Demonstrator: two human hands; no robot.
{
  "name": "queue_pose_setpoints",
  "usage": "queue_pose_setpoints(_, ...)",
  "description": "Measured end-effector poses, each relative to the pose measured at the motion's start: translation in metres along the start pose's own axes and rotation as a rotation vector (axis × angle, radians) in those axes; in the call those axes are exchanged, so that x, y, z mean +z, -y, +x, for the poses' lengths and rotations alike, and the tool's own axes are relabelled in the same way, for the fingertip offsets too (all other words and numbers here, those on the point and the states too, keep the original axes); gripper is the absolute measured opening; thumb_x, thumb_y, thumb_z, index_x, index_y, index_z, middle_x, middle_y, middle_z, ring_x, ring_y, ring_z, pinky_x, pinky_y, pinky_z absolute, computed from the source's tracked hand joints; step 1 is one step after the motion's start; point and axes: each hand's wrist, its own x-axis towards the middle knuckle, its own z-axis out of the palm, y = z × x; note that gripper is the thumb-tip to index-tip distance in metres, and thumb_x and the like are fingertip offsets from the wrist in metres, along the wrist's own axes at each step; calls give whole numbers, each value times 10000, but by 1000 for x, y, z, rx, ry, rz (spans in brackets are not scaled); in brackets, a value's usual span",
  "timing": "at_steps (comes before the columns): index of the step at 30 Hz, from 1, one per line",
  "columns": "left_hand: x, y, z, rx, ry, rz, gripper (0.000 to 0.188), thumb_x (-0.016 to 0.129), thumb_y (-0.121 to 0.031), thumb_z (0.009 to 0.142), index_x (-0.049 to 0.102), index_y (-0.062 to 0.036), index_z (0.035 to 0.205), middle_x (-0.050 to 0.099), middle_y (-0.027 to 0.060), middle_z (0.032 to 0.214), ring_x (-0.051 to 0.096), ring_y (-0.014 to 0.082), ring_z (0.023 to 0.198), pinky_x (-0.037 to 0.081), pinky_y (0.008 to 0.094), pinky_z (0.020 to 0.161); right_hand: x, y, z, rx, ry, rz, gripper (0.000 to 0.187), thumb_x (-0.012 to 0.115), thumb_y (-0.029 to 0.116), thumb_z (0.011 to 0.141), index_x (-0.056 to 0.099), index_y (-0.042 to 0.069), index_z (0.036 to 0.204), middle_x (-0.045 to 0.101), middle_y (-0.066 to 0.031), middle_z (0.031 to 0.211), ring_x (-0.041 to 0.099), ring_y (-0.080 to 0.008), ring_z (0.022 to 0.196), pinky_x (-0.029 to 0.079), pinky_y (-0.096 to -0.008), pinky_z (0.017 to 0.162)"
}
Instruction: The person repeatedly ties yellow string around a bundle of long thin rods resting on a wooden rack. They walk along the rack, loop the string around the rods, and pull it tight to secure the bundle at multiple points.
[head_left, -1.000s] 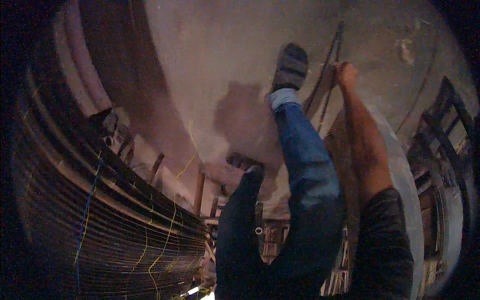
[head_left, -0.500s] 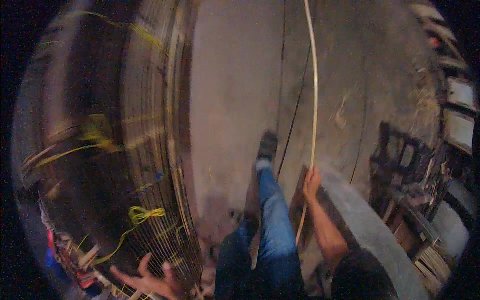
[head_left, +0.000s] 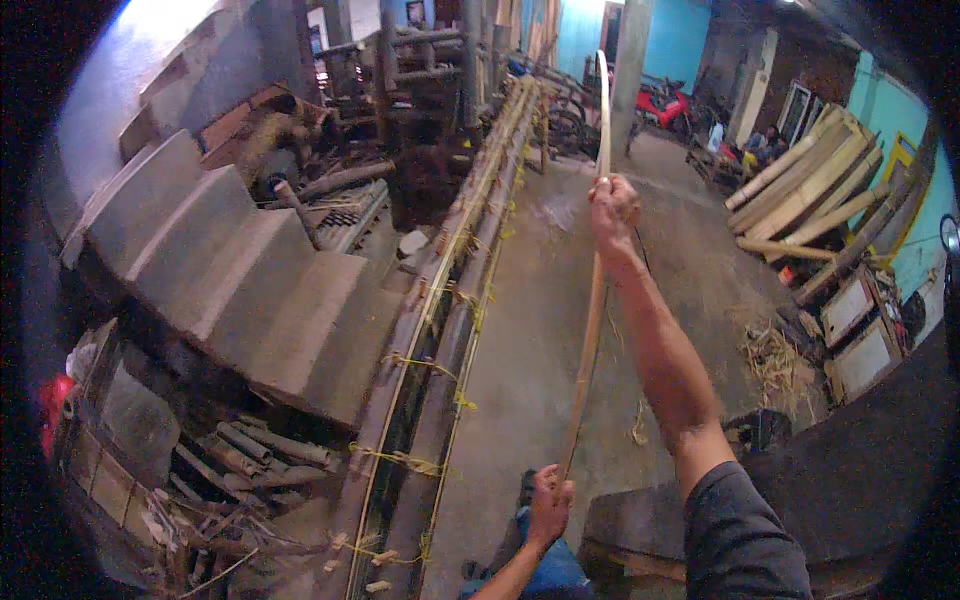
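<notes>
A long, pale bamboo strip (head_left: 590, 350) stands lengthwise before me, bowed slightly, its far end rising near the pillar. My right hand (head_left: 612, 205) is closed around its upper part, the arm stretched forward. Lower down, close to my legs, my left hand (head_left: 550, 505) grips the strip near its lower visible part. The near end of the strip is hidden at that hand. To the left runs a long rack of dark poles (head_left: 440, 390), bound across with yellow ties.
Concrete steps (head_left: 235, 270) rise on the left, above a pile of cut poles (head_left: 265, 455). Wide bamboo slats (head_left: 805, 180) lean at the right, with shavings (head_left: 775, 360) on the floor below. A pillar (head_left: 630, 75) and a red motorcycle (head_left: 665, 108) stand farther off.
My view has lifted from the floor to the room ahead. My right hand has moved forward along with the strip, and my left hand, spread before, now holds the strip.
</notes>
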Motion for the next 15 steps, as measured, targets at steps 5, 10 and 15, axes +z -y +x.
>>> queue_pose_setpoints(5,-69,-12,-47,45,-284,204,282,455,-297,924,535,-59,1054,624,182,924,599,356,831,455,433,684,84,-58,-47,-115,39,-291,245,479,235,852,607,50,754,611,-164,661,611,-292,615,456,-435,597)
queue_pose_setpoints(10,-142,-5,-98,-32,-275,348,295,431,-305,927,620,-81,959,637,154,824,600,368,777,457,443,659,131,-153,-160,348,91,79,188,474,194,888,618,74,903,529,3,624,499,-100,490,429,-306,459)
queue_pose_setpoints(15,-181,-25,-140,-283,-239,328,367,454,-355,911,594,-74,1102,616,142,943,579,340,912,445,411,799,160,-111,-216,378,61,66,195,527,131,862,628,45,1006,581,-10,679,541,-119,565,455,-295,525)
